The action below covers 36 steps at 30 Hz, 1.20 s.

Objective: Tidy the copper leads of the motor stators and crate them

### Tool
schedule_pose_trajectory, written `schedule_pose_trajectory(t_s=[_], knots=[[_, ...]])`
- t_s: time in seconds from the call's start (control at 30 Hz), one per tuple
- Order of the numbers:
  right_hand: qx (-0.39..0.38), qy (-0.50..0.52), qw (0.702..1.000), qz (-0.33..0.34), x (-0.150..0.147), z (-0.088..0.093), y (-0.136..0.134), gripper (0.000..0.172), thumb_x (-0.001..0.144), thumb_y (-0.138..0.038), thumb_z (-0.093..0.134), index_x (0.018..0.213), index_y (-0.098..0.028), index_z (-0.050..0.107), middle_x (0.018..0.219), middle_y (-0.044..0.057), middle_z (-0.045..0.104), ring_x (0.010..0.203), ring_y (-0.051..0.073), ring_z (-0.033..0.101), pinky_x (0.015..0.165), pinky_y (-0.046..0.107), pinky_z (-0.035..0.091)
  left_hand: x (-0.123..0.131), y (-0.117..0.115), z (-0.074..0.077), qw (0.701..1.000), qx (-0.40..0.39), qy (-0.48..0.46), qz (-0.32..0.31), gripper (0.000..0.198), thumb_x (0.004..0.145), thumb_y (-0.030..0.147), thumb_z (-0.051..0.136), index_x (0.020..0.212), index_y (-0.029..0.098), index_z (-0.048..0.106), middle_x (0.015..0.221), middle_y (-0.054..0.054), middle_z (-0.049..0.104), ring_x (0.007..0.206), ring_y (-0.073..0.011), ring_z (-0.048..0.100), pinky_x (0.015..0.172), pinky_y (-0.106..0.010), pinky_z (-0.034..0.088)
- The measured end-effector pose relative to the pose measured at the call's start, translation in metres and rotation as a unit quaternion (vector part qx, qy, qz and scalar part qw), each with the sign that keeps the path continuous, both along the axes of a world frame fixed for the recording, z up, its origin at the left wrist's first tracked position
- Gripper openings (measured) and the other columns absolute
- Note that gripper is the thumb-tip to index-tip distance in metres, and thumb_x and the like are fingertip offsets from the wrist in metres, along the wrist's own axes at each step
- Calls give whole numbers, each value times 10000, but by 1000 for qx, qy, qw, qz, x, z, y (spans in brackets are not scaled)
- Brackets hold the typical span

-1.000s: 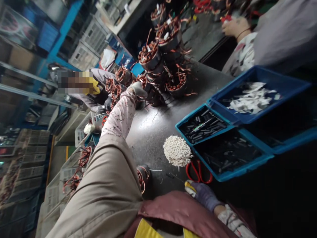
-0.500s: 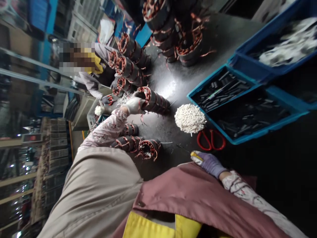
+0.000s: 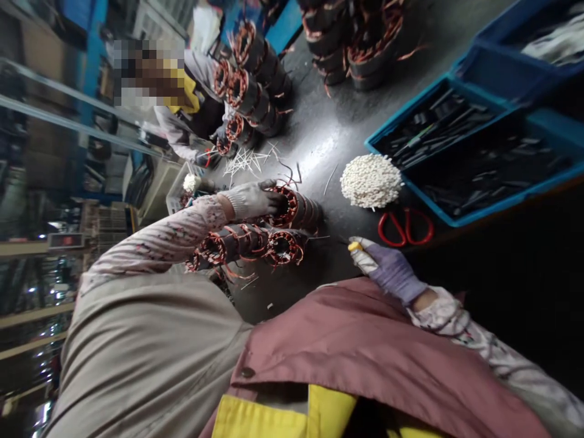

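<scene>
My left hand (image 3: 253,199), in a pale knitted glove, grips a stator (image 3: 306,213) with copper windings by its near end, fingers reaching into the bore. The stator lies on its side on the dark table, close against a row of other stators (image 3: 244,240). Another stator (image 3: 283,248) faces me with its round opening. My right hand (image 3: 387,267), in a purple and white glove, is closed around a tool with a yellow handle (image 3: 354,246) near the table edge. The rest of the tool is hard to make out. Red-handled scissors (image 3: 405,228) lie just beyond that hand.
A bundle of white sticks (image 3: 371,181) sits beside blue bins (image 3: 449,213) of dark pieces. Loose white sticks (image 3: 246,161) are scattered farther off. Stacked stators (image 3: 255,97) stand near a co-worker (image 3: 182,121) across the table. More stators (image 3: 374,55) stand at the back.
My left hand has brought the stator nearer to me, beside the row of other stators. My right hand still holds the yellow-handled tool. The whole view has shifted.
</scene>
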State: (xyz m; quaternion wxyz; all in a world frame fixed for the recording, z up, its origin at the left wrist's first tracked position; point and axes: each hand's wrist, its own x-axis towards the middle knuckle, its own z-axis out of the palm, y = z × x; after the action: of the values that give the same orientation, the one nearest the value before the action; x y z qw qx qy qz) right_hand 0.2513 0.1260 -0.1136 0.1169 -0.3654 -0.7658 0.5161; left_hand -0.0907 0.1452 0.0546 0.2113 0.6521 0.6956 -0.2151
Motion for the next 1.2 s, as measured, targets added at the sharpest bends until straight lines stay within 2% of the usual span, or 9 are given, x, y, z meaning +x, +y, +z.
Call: schedule_pose_trajectory(t_s=[0.13,0.23,0.3,0.4,0.53,0.7,0.87,1.0,1.2], knots=[[93,-49,994,21,-24,18,12,428,974,-373,520,1316,-189,700,1116,98,786,987,246,761,864,322,588,12,-16,41,985,-134,-55,-98,407,804,259,606,1181,353,727,1352,-1,701,1343,-216,573,1212,-413,325],[128,-100,985,63,-37,31,18,445,982,-396,513,1340,-198,688,1062,92,796,918,240,764,793,304,569,24,-26,54,991,-103,-27,-78,588,824,373,651,1407,334,591,1457,-33,627,1350,-241,562,1151,-388,395],[130,-127,980,82,-43,40,21,462,990,-397,500,1369,-194,670,1064,102,794,906,240,761,770,300,556,34,-34,42,993,-82,5,-82,709,806,433,691,1481,299,519,1511,-63,579,1405,-266,514,1177,-411,372],[115,-160,975,100,-50,52,24,476,1002,-382,477,1407,-194,644,1115,122,781,934,253,758,764,312,544,49,-44,6,990,-78,69,-91,828,779,431,729,1519,172,466,1547,-154,529,1450,-317,465,1226,-457,310],[87,-176,971,139,-61,61,27,485,1013,-397,454,1419,-203,633,1102,122,783,930,253,758,743,305,528,59,-49,-28,991,-46,101,-75,757,823,478,693,1442,78,521,1462,-226,587,1356,-345,557,1199,-470,340],[83,-206,961,164,-64,59,34,498,1018,-394,442,1438,-189,612,1121,133,775,984,262,748,777,310,511,62,-42,-34,989,-78,112,-55,473,866,491,639,1134,105,693,1020,-184,765,1024,-336,719,1021,-468,472],[70,-227,952,192,-68,68,48,491,1011,-409,475,1417,-172,619,1083,144,776,955,274,749,802,338,521,65,-42,-37,989,-71,118,-55,389,855,438,653,1103,144,711,985,-160,774,1002,-331,729,1006,-477,474],[83,-203,954,207,-98,79,48,468,1033,-384,451,1389,-126,615,1116,180,757,988,276,738,843,358,514,65,-46,-42,990,-59,104,-71,370,869,407,628,1116,143,708,955,-165,768,987,-331,729,1039,-502,447],[23,-81,985,148,-126,58,34,437,1058,-400,416,1273,-139,694,1162,128,761,1061,224,719,882,271,495,52,-46,-44,991,-62,90,-79,418,875,460,599,1118,139,716,1019,-178,760,1035,-340,707,1047,-495,433]])
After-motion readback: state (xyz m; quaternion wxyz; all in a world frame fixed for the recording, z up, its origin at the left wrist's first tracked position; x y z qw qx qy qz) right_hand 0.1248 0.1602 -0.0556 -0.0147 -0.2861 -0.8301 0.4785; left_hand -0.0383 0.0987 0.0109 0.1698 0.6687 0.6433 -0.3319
